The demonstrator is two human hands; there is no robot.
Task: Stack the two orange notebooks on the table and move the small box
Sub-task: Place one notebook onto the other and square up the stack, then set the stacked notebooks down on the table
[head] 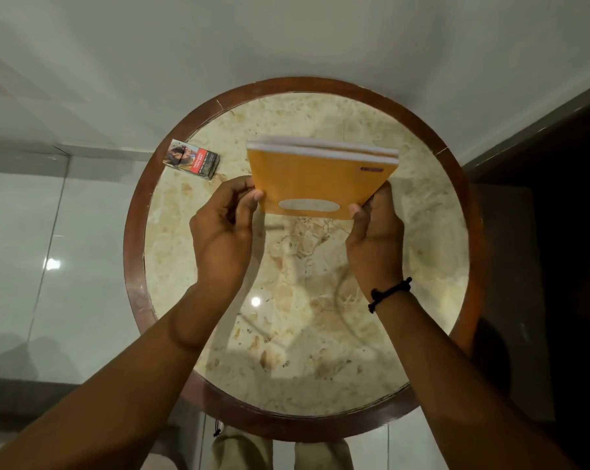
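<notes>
Low in the frame, both forearms reach up over a round marble table (287, 351) with a dark wooden rim. At centre, the left hand (224, 228) and right hand (375, 239), a black cord bracelet (388, 293) at its wrist, pinch the near corners of the two orange notebooks (320, 178), held together and tilted. Farther up at left, the small box (191, 159) lies on the table's edge.

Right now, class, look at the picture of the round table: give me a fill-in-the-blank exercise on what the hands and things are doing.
1. The orange notebooks are held by ____ hands.
2. The small box lies near the table's ____ edge.
3. The right hand has a black ____ at its wrist.
4. The table is ____ in shape.

Missing words: both; left; bracelet; round
</notes>
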